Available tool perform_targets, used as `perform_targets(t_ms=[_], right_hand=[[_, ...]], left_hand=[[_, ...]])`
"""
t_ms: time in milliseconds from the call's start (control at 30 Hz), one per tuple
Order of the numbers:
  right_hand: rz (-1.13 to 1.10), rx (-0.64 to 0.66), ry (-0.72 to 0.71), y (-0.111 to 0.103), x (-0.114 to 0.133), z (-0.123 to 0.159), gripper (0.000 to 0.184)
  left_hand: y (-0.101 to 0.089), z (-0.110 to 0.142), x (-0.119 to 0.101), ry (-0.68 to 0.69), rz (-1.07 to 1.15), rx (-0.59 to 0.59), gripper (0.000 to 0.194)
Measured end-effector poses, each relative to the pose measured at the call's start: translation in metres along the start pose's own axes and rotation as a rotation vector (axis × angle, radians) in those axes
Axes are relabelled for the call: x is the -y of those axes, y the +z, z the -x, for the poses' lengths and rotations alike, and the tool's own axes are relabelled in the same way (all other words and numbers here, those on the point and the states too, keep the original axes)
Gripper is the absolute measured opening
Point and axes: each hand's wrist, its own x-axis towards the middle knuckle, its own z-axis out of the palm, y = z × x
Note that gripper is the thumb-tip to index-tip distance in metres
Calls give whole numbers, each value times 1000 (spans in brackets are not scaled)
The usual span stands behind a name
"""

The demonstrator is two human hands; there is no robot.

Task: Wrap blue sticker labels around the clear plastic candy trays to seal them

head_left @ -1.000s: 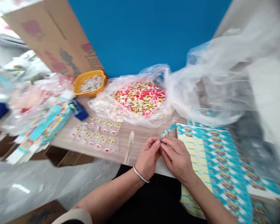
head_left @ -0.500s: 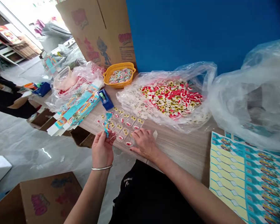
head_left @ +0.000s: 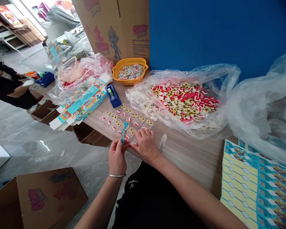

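Note:
My left hand (head_left: 118,156) pinches a narrow blue printed sticker (head_left: 124,131) between thumb and fingers, over the front row of clear plastic blister trays (head_left: 113,118). Each tray holds eye-shaped and red-and-white mouth-shaped candies. Close beside it, my right hand (head_left: 147,144) bends over the front right trays, its thumb and fingers around the edge of one blister tray (head_left: 132,137); its fingertips partly hide that tray. Behind the trays, an open plastic bag (head_left: 183,100) is heaped with loose candies of the same kinds.
A blue tape dispenser (head_left: 113,97) and a yellow basket (head_left: 129,82) of filled packs stand behind. Flat printed boxes (head_left: 83,101) lie left, sticker sheets (head_left: 243,178) right. A cardboard box (head_left: 52,190) sits on the floor. Another person (head_left: 9,86) is at far left.
My left hand has brought the sticker rightward, nearer my right hand. My right hand's thumb and fingers have drawn in at the tray edge. The whole view has shifted slightly.

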Motion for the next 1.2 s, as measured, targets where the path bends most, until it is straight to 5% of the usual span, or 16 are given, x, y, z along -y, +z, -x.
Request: perform_targets(t_ms=[300,633,1033,1200], right_hand=[[-13,94,40,-21,-19,45,42],[-54,30,227,-48,-72,138,49],[-185,-130,265,-40,-77,155,58],[-285,-343,394,-67,-83,160,31]], left_hand=[[-2,28,22,47,-288,139,27],[55,79,51,-285,-272,588,27],[63,57,47,-200,-372,613,23],[68,56,34,-281,-328,726,19]])
